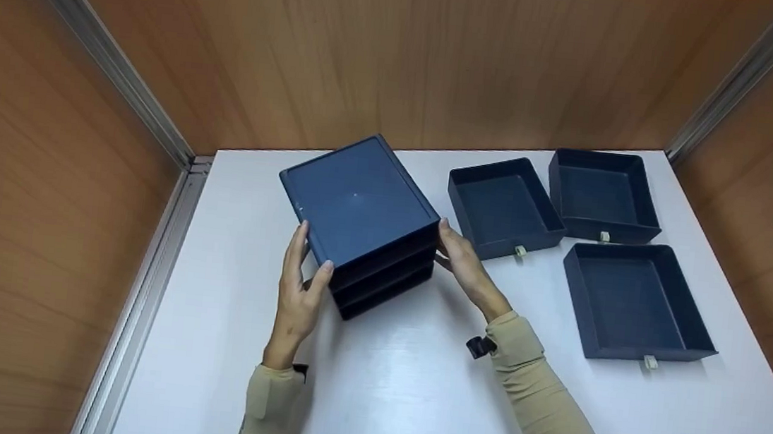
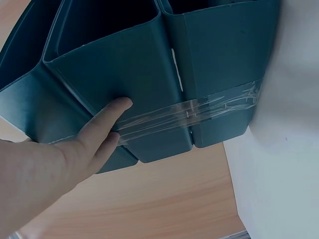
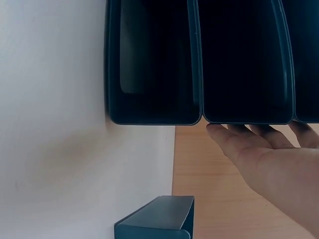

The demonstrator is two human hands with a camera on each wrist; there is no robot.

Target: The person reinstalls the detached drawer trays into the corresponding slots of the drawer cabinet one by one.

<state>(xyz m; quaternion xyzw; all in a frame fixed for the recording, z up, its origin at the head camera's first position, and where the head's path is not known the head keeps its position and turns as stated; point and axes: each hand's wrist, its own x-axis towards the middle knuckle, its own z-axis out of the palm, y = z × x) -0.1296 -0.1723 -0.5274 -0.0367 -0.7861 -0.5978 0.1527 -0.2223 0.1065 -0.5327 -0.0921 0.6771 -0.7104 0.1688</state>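
Note:
A dark blue drawer cabinet stands at an angle on the white table, its three open slots facing the front. The person's left hand touches its left side, fingers stretched along the wall and thumb by the front corner. Clear tape runs across that side in the left wrist view. Against the opposite side, the right hand presses with nearly straight fingers; they reach the middle tier in the right wrist view. Inside, the visible slots look dark and hold no drawer.
Three loose blue drawers lie to the right: one beside the cabinet, one at the back corner, one nearer the front. Each has a small pale tab. Wooden panels enclose the table's back and sides.

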